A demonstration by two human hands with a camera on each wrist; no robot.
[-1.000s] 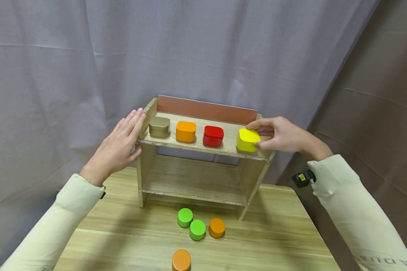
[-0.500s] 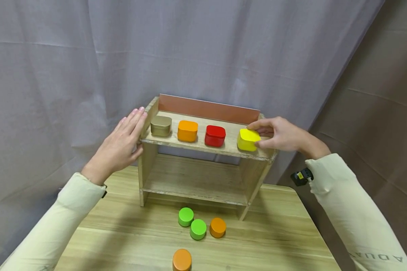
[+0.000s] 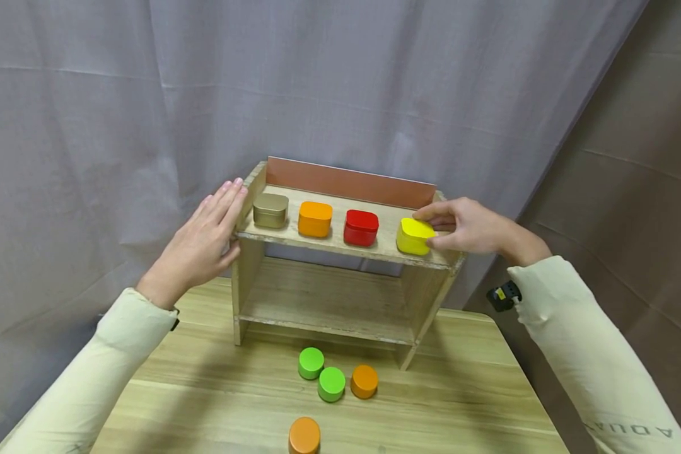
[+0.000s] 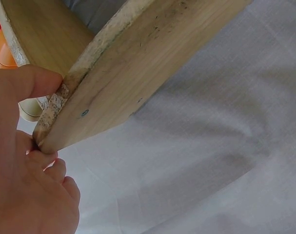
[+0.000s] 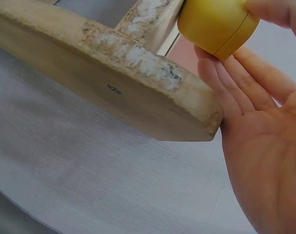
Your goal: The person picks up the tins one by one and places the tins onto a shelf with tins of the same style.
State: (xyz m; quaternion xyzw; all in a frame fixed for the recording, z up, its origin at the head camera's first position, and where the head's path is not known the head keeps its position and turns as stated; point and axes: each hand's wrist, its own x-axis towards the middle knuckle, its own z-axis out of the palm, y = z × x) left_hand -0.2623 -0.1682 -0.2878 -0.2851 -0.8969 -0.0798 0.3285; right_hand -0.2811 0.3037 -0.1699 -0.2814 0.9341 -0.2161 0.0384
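Note:
My right hand (image 3: 468, 228) pinches a yellow rounded-square lidded box (image 3: 414, 237) between thumb and fingers, at the right end of the top board of a wooden shelf (image 3: 318, 293). In the right wrist view, the thumb lies on one side of the yellow box (image 5: 218, 24) and the fingers on the other. At the shelf's left side, my left hand (image 3: 195, 246) holds the side panel (image 4: 104, 92), thumb at its front edge. To the left of the yellow box stand a red box (image 3: 360, 228), an orange box (image 3: 314, 220) and a gold box (image 3: 270, 211), spaced in a row.
In front of the shelf, two green round pieces (image 3: 331, 384) and an orange round piece (image 3: 364, 382) lie on the wooden table (image 3: 459, 403). Nearer still is another orange round piece (image 3: 304, 435). A brown strip (image 3: 352, 181) backs the top board; a grey curtain (image 3: 340, 82) hangs behind.
The yellow box, still in my right hand, has shifted slightly left toward the red box. My left hand stays on the side panel. The head view has moved a little.

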